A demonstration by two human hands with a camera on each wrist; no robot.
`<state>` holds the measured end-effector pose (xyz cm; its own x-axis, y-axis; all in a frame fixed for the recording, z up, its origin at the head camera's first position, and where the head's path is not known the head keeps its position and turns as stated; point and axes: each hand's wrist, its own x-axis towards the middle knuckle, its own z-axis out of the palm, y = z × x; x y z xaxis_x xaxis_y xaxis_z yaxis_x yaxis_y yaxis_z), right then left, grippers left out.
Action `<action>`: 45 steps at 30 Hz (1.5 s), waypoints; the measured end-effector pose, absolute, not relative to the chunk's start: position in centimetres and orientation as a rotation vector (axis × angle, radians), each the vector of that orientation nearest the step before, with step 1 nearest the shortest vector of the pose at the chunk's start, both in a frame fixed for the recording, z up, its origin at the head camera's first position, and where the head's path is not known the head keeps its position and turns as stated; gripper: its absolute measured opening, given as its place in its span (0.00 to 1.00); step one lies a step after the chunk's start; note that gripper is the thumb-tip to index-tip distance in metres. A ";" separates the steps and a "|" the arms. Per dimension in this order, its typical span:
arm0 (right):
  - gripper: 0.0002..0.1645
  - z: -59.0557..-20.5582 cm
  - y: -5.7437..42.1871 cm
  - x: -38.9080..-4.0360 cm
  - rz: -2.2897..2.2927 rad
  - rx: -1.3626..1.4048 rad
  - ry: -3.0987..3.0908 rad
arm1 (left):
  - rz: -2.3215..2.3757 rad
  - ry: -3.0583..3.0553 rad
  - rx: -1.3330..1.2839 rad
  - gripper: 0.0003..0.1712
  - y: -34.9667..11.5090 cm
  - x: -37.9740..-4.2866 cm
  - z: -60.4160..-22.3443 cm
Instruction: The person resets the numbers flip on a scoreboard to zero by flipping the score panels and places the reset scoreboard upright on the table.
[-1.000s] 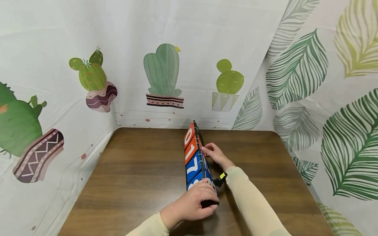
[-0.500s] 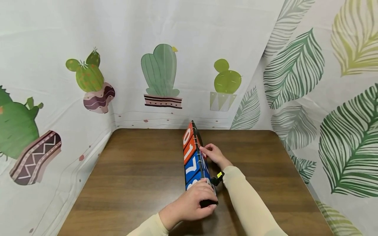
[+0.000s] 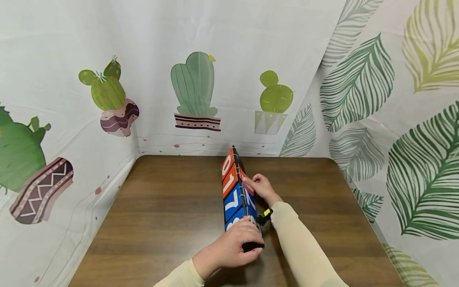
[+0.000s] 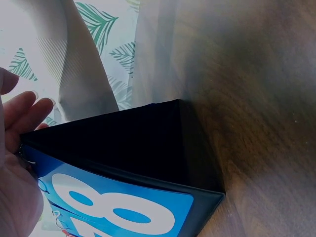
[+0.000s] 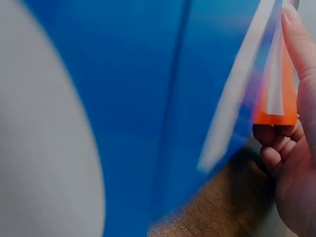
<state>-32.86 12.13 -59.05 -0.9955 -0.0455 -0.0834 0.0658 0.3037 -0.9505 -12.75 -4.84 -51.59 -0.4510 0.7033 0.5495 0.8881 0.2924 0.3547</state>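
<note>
A tent-shaped flip scoreboard (image 3: 234, 199) stands lengthwise on the table, with orange and blue number cards hung on rings along its top ridge. At its near end my left hand (image 3: 231, 246) grips the ridge; in the left wrist view a blue card (image 4: 123, 207) with a white 8 hangs beside the dark hollow end. On the right slope, my right hand (image 3: 264, 187) pinches an orange card (image 5: 279, 119) between thumb and fingers and lifts it off the slope. A blue card face (image 5: 133, 98) fills much of the right wrist view.
The brown wooden table (image 3: 165, 199) has rounded far corners. Behind it hangs a white cloth (image 3: 150, 48) printed with cacti, and a leaf-printed cloth (image 3: 358, 87) hangs on the right. A small black device with a yellow mark (image 3: 266, 215) sits at the right wrist.
The orange card under my right hand has lifted away from the right slope, showing more orange and blue there. My left hand stays on the near end.
</note>
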 end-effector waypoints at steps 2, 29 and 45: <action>0.21 -59.0 12.3 -33.0 -1.823 0.061 2.429 | -0.917 -2.281 -1.449 0.07 -4.9 -12.8 -51.6; 0.12 -59.3 15.0 -33.2 -2.180 0.332 1.923 | -0.923 -2.315 -1.467 0.07 -5.0 -12.8 -51.4; 0.23 -52.2 18.3 -34.8 -2.259 0.154 1.581 | -0.955 -2.330 -1.456 0.07 -4.8 -12.8 -51.6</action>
<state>-34.83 18.33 -52.16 -0.9225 -0.2424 -0.3003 0.3652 -0.2963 -0.8825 -12.77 -4.84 -51.60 -0.4787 0.7151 0.5094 0.8669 0.2932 0.4031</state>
